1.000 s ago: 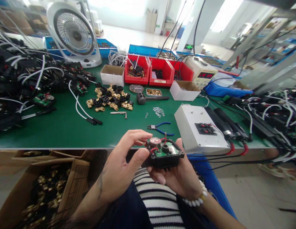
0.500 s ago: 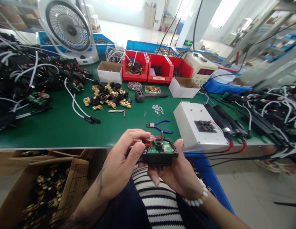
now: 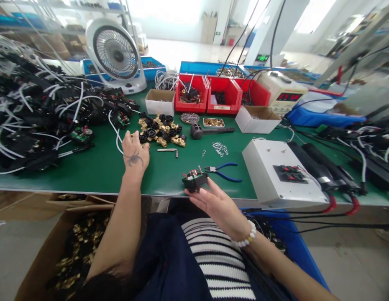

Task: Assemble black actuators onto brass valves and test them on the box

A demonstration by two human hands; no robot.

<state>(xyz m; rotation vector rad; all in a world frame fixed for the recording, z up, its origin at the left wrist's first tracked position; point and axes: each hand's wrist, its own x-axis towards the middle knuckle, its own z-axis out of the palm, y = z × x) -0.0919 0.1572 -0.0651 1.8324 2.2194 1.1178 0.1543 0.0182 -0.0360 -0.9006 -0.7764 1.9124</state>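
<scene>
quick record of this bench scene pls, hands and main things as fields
left hand: at the near left edge of the fittings; grip hidden
right hand: holding the black housing
pliers: blue-handled, right of the housing
mallet: black, right of the fittings
bins: red, behind the mallet
fan: white, back left

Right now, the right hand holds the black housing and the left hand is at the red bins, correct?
Wrong place for the left hand: the head view shows it at the brass and black fittings. The right hand holds the black housing.
</scene>
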